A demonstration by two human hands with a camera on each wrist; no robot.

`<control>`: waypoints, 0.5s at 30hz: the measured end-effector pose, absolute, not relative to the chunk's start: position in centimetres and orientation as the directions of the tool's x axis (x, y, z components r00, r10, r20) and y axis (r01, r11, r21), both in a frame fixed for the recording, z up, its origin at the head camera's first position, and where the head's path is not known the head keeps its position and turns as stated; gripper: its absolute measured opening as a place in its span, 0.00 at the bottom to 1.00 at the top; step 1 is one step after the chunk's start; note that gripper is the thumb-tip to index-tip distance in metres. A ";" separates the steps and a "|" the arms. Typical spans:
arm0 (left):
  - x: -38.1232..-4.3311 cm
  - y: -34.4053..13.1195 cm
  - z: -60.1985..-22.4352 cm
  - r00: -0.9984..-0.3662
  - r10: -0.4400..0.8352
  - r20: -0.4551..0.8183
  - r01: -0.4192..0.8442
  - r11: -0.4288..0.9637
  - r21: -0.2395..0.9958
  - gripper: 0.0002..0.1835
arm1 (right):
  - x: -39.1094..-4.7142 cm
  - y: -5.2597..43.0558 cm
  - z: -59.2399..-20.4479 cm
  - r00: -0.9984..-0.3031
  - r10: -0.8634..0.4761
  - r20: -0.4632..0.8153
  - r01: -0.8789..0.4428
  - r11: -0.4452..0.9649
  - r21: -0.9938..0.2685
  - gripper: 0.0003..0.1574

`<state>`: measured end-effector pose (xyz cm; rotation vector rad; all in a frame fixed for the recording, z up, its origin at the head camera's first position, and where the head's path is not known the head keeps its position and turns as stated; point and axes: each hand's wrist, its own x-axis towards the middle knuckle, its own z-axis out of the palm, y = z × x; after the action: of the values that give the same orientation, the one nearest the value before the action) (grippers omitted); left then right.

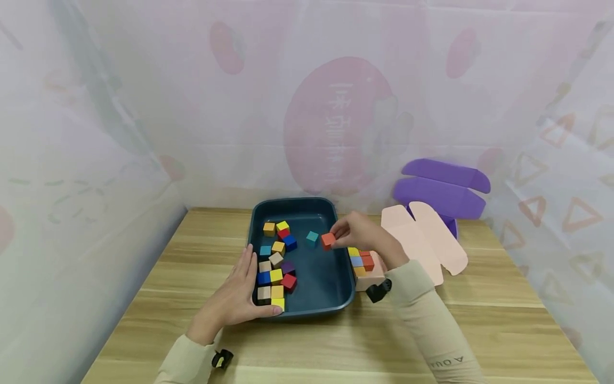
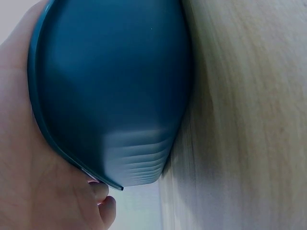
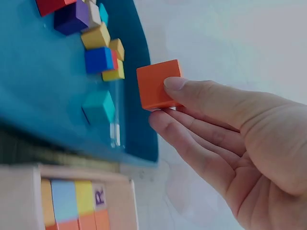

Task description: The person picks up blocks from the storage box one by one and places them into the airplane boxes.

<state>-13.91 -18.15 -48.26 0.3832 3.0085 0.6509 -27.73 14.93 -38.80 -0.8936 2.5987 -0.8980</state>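
Note:
In the head view my right hand point(image 1: 362, 234) pinches an orange cube point(image 1: 328, 241) between thumb and fingers, above the right side of a dark blue tray point(image 1: 312, 308). The right wrist view shows the thumb lying on one face of that cube. A teal cube point(image 1: 312, 238) lies alone on the tray floor close by. My left hand point(image 1: 235, 298) rests on the tray's near left corner, fingers straight along the left rim, thumb across the front rim beside a yellow cube point(image 1: 277, 304). Several coloured and plain wood cubes point(image 1: 276, 276) fill the tray's left side.
Right of the tray, partly under my right forearm, an open pale pink box point(image 1: 369, 282) holds rows of cubes; one has a letter R point(image 3: 99, 197). Its pink lid point(image 1: 422, 245) spreads behind, before an open purple box point(image 1: 438, 186). A printed cloth hangs behind the wooden table point(image 1: 192, 256).

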 end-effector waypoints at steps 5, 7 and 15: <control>-13.9 -18.2 -48.5 -0.970 0.242 0.015 0.226 0.882 0.412 0.79 | -27.2 17.4 -38.8 -0.801 -0.597 -0.029 -0.455 0.641 -0.618 0.12; -13.9 -18.2 -48.5 -0.971 0.240 0.016 0.225 0.881 0.416 0.79 | -27.0 18.3 -38.9 -0.805 -0.593 -0.028 -0.455 0.648 -0.611 0.12; -14.1 -18.3 -48.5 -0.971 0.238 0.019 0.223 0.879 0.422 0.79 | -26.4 21.4 -40.0 -0.846 -0.530 -0.057 -0.394 0.694 -0.602 0.13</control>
<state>-14.12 -18.26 -48.48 0.3697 3.0127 0.6709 -26.36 21.40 -39.95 -0.7421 2.6785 -0.8746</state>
